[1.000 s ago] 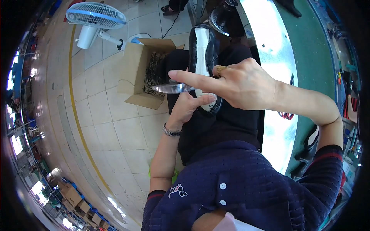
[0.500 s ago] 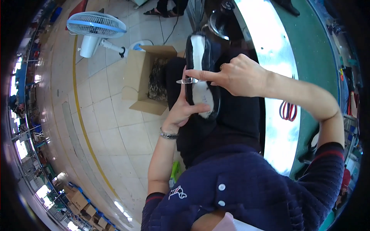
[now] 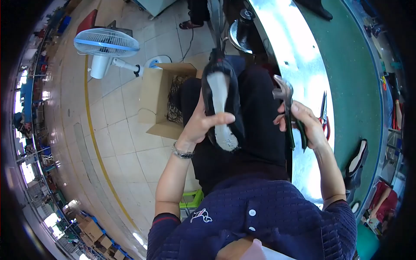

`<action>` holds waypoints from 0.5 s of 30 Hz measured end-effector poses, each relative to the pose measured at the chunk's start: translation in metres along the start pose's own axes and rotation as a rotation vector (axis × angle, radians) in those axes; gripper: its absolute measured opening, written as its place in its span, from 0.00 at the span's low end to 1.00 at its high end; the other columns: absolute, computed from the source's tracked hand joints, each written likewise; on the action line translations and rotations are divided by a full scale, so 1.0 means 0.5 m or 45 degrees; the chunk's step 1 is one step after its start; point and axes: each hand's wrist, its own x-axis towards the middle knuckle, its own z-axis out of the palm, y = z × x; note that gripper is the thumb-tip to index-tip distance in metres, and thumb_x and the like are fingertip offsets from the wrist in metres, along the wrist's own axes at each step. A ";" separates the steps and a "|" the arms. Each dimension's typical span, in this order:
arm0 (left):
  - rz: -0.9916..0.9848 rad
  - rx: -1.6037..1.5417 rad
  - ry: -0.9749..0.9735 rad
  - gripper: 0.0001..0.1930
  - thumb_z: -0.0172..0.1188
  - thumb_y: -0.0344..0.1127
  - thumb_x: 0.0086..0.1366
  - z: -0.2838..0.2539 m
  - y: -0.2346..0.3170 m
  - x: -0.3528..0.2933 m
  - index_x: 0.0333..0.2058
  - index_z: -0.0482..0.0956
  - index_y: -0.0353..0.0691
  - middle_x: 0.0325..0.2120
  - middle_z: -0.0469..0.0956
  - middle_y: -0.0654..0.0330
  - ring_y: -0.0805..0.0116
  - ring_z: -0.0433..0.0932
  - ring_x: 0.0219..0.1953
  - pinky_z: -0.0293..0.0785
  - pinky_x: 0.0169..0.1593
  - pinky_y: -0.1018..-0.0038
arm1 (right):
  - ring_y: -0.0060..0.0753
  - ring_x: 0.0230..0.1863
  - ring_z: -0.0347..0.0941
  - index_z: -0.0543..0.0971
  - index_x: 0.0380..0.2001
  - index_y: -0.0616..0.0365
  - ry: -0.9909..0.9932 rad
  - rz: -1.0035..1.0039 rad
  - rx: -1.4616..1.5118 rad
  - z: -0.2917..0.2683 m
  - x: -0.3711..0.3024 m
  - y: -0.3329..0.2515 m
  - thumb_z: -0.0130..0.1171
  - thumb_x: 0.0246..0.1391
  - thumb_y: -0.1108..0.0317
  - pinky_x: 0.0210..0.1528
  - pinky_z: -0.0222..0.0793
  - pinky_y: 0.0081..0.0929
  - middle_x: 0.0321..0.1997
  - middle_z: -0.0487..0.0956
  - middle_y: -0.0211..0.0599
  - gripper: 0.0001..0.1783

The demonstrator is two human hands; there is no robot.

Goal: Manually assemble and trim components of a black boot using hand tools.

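R hand (image 3: 307, 120) now off shoe (image 3: 219, 97) (w/ pincers (image 3: 287, 96)).

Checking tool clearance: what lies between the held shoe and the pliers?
In the head view, a dark-trousered leg shows between the shoe and the pliers.

Shiny metal pincers (image 3: 287, 103), glossy metal bench top (image 3: 303, 65) (smooth, too), matt cardboard box (image 3: 151, 93).

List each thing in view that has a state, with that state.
Left hand: gripping black shoe
black shoe: held, white underside showing
Right hand: closed around pliers
pliers: handles slightly apart
Cardboard box: open, flaps spread
Fan: upright; running or not, unclear
Red-handled tool: lying on metal bench
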 end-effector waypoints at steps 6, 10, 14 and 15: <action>0.315 0.177 -0.211 0.75 0.79 0.27 0.38 0.021 -0.123 -0.003 0.68 0.20 0.56 0.66 0.52 0.58 0.65 0.53 0.67 0.49 0.68 0.64 | 0.25 0.30 0.76 0.74 0.43 0.60 -0.342 0.226 0.197 0.019 -0.035 0.052 0.64 0.52 0.73 0.36 0.71 0.20 0.34 0.82 0.42 0.15; 0.392 0.189 -0.300 0.78 0.82 0.31 0.35 0.021 -0.165 -0.015 0.68 0.19 0.57 0.66 0.51 0.57 0.63 0.53 0.67 0.49 0.68 0.65 | 0.18 0.23 0.73 0.79 0.40 0.62 -0.517 0.456 0.110 0.043 -0.034 0.044 0.51 0.65 0.54 0.29 0.67 0.18 0.20 0.76 0.29 0.20; 0.369 -0.267 -0.438 0.72 0.81 0.42 0.40 0.027 -0.131 -0.016 0.70 0.27 0.53 0.64 0.55 0.57 0.64 0.55 0.66 0.50 0.68 0.67 | 0.16 0.18 0.69 0.81 0.30 0.61 -0.589 0.545 0.031 0.058 -0.026 0.037 0.49 0.64 0.45 0.23 0.65 0.15 0.16 0.73 0.25 0.28; 0.246 -0.222 -0.316 0.65 0.77 0.49 0.44 0.035 -0.119 -0.018 0.70 0.34 0.50 0.62 0.58 0.58 0.65 0.57 0.64 0.51 0.67 0.68 | 0.15 0.17 0.69 0.81 0.26 0.60 -0.594 0.558 -0.034 0.061 -0.024 0.033 0.50 0.63 0.43 0.21 0.64 0.15 0.15 0.72 0.24 0.29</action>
